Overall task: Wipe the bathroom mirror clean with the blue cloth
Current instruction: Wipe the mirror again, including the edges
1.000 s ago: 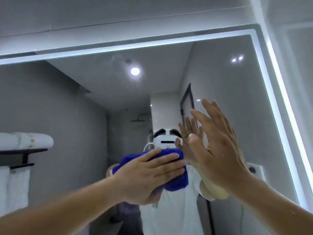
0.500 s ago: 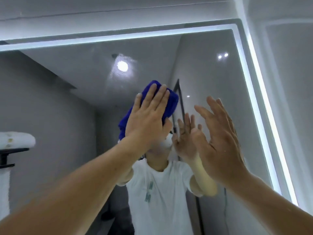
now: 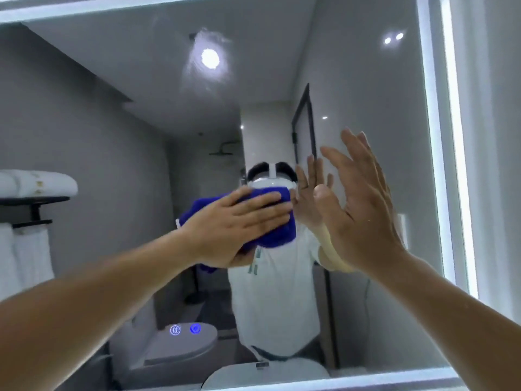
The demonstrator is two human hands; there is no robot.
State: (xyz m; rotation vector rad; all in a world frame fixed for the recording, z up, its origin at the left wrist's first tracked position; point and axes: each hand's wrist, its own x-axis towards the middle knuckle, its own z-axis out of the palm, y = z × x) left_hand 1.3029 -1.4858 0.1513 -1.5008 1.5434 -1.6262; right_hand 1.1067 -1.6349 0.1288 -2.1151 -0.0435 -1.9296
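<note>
The bathroom mirror (image 3: 93, 114) fills the view, framed by a lit white strip. My left hand (image 3: 234, 227) lies flat over the blue cloth (image 3: 279, 235) and presses it against the glass near the middle, fingers pointing right. My right hand (image 3: 358, 210) is held up just right of the cloth, fingers spread, palm toward the mirror; whether the palm touches the glass is unclear. Smeary streaks (image 3: 208, 60) show on the glass around the reflected ceiling light.
The lit strip (image 3: 451, 165) marks the mirror's right edge, with a wall beyond. Two glowing blue touch buttons (image 3: 184, 329) sit low on the glass. Reflected are a person in a white shirt, a towel rack at left, a toilet and a basin rim.
My left hand has swept the blue cloth from high on the glass back down to the middle, fingers now pointing right. The view has tilted lower. My right hand stays raised at the right.
</note>
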